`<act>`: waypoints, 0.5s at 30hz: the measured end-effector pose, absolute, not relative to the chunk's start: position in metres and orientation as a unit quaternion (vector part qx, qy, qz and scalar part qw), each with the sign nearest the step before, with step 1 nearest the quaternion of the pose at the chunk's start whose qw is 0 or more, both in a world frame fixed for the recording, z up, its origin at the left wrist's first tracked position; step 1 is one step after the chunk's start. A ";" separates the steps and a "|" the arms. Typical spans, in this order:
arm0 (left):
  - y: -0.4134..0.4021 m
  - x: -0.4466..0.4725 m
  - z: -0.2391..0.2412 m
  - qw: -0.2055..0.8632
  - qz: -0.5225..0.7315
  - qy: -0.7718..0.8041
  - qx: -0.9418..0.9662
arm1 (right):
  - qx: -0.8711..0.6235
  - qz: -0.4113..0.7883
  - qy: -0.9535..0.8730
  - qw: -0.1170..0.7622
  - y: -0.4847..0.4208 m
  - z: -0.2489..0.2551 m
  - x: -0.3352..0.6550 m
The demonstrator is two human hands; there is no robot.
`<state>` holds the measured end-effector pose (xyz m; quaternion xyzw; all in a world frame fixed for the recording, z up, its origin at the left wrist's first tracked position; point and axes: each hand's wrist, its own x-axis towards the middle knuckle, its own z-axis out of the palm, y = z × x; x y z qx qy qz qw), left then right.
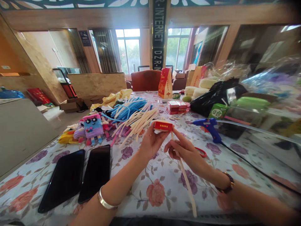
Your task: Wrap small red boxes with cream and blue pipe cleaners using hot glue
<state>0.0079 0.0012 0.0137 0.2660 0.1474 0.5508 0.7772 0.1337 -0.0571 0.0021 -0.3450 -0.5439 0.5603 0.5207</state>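
A smooth cloth printed with roses, the tablecloth (pixel 137 199), lies under soft, fuzzy-looking bundles: thin blue sticks (pixel 131 108) and a fan of cream sticks (pixel 143 122). Beside them sits a knitted toy (pixel 93 125), blocky, with ribbed rows of pink, blue and purple. Two flat, glossy black slabs, a left phone (pixel 62 180) and a right phone (pixel 96 172), lie close together near the left arm. A blue plastic glue gun (pixel 210 125) rests on the right.

The small red box (pixel 163 126) is a flat block with gold lettering on its front face, held up above the middle of the table. The left hand (pixel 151 139) grips it by its left side and underside. The right hand (pixel 184 152) pinches a long, slightly bent cream strip (pixel 188 186), its upper end at the box's right corner; whether they touch, I cannot tell

Farther back, a red paper bag (pixel 165 83) stands upright, contents hidden, and a clear plastic bag (pixel 277 83) shows pale blue and lilac stuff inside
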 end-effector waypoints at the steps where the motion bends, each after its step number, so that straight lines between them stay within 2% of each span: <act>1: 0.002 0.009 0.013 0.773 0.556 0.148 0.266 | -0.343 0.561 -0.539 0.527 -0.057 0.001 0.133; 15: 0.000 0.012 0.011 0.755 0.571 0.152 0.285 | -0.298 0.635 -0.484 0.523 -0.065 -0.001 0.126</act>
